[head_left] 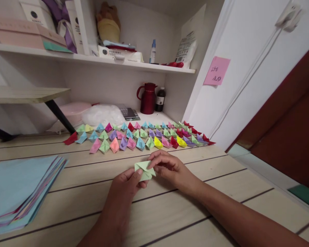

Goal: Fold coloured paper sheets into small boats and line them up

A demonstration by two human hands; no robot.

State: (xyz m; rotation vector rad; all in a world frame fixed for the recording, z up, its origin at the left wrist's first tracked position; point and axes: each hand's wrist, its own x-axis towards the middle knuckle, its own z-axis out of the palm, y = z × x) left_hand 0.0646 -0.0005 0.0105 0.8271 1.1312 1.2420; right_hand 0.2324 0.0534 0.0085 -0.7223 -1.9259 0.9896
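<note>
A partly folded piece of light green paper [145, 167] is between my two hands, just above the wooden table. My left hand [127, 183] pinches its left and lower edge, thumb on top and fingers beneath. On the other side, my right hand [171, 168] grips the right corner between thumb and fingers. Past my hands, several small folded paper boats [140, 144] stand in rows in green, pink, blue, purple, yellow and red. To the left lies a stack of coloured paper sheets [18, 185], with light blue on top.
The slatted wooden table [170, 219] runs under everything. Behind the boats stand a red thermos jug [147, 99], a dark bottle [160, 99] and a white plastic bag [103, 115]. A small raised shelf [25, 94] with black legs stands at the left. A pink note [216, 71] hangs on the wall.
</note>
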